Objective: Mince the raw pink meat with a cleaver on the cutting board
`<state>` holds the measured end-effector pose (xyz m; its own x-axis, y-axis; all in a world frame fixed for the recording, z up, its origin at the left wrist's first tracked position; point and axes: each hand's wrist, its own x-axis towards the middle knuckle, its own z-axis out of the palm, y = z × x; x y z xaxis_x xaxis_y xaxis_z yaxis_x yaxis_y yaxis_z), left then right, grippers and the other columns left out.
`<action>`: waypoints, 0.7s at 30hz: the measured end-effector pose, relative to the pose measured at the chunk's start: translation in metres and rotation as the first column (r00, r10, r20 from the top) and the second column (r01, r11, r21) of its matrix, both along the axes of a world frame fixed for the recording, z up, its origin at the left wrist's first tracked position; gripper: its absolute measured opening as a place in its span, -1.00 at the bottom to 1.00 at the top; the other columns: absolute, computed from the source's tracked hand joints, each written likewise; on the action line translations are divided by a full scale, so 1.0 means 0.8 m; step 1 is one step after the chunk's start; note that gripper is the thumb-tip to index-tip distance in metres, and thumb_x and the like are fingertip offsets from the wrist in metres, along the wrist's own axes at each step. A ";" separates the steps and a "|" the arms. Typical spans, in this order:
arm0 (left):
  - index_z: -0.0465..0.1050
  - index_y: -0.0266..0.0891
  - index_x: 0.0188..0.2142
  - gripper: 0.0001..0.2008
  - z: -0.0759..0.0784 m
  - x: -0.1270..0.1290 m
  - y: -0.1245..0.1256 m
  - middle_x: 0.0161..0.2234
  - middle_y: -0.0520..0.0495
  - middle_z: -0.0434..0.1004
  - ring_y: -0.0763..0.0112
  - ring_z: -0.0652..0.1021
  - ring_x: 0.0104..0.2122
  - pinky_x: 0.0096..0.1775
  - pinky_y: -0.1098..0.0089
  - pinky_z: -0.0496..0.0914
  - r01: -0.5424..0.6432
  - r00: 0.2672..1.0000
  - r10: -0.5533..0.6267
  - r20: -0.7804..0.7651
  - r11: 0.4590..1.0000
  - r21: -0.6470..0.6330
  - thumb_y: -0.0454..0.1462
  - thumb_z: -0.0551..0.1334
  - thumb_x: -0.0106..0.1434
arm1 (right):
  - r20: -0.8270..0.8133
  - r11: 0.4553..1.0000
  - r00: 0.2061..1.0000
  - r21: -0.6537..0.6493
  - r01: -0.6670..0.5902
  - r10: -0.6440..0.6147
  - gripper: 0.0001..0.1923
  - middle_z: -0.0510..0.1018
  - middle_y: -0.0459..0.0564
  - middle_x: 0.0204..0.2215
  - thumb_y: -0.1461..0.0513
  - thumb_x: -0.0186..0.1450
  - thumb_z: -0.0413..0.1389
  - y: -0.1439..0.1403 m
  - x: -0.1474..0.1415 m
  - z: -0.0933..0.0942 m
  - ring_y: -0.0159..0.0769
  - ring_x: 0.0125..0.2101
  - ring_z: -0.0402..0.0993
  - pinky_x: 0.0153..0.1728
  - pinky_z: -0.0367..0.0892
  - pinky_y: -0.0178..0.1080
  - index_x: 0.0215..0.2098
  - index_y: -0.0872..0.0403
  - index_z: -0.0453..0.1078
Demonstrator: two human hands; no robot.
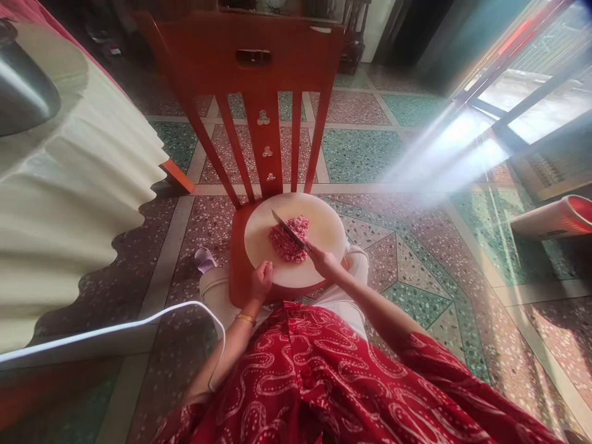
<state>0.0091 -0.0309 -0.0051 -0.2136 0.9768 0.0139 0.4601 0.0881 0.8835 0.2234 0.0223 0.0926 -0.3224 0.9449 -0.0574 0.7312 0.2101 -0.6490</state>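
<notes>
Right hand [324, 262]: closed around the handle of a knife [289, 231], blade angled down and away across the heap, so the edge meets the meat.
Left hand [262, 279]: fingers curled over the near-left rim of the chopping board [324, 228], seemingly to keep it from sliding on the seat; well clear of the blade.
Minced meat [289, 239]: a pink, finely cut mound near the board's middle, partly under the blade.
Board: round and pale, resting on the seat of a red wooden chair [252, 68], which stands in for a worktop at the person's knees.
Surroundings: patterned terrazzo floor [370, 148]; a pleated cream cloth [78, 185] hanging at the left; a white cable [139, 322] trailing by the left arm.
</notes>
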 end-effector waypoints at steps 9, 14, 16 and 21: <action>0.34 -0.22 -0.44 -0.69 -0.006 -0.001 0.002 -0.57 0.03 0.35 0.48 0.38 -0.53 -0.41 0.47 0.26 0.007 1.000 -0.006 -0.016 0.999 0.034 -0.14 -0.05 0.29 | -0.038 0.995 0.999 0.098 0.022 -0.018 -0.52 0.52 0.00 -0.05 0.18 0.36 -0.12 0.006 0.003 0.015 -0.23 -0.13 0.51 -0.11 0.38 -0.22 0.24 -0.02 0.13; 0.33 -0.21 -0.44 -0.68 -0.005 -0.001 0.003 -0.55 0.02 0.35 0.46 0.39 -0.52 -0.41 0.46 0.27 0.026 1.000 -0.026 -0.010 1.000 0.010 -0.12 -0.07 0.29 | -0.063 0.997 0.998 0.075 -0.001 0.005 -0.55 0.53 -0.03 -0.06 0.17 0.38 -0.13 0.008 0.008 0.019 -0.24 -0.13 0.50 -0.12 0.38 -0.24 0.23 -0.05 0.15; 0.33 -0.20 -0.42 -0.68 -0.005 -0.001 0.003 -0.55 0.01 0.36 0.45 0.40 -0.51 -0.39 0.46 0.27 0.020 1.000 -0.020 -0.010 1.000 0.017 -0.12 -0.07 0.29 | -0.153 0.985 0.988 0.170 -0.004 0.030 -0.51 0.51 -0.01 -0.03 0.16 0.39 -0.18 0.010 0.006 0.022 -0.28 -0.14 0.50 -0.12 0.38 -0.27 0.28 -0.01 0.06; 0.34 -0.20 -0.45 -0.68 -0.005 0.000 0.001 -0.57 0.03 0.34 0.46 0.37 -0.53 -0.42 0.46 0.25 -0.002 1.000 0.002 -0.027 1.000 0.015 -0.13 -0.06 0.28 | 0.012 0.999 1.000 0.039 -0.023 0.023 -0.54 0.56 0.02 -0.12 0.18 0.36 -0.11 0.007 0.003 0.000 -0.21 -0.24 0.54 -0.20 0.41 -0.22 0.21 0.02 0.19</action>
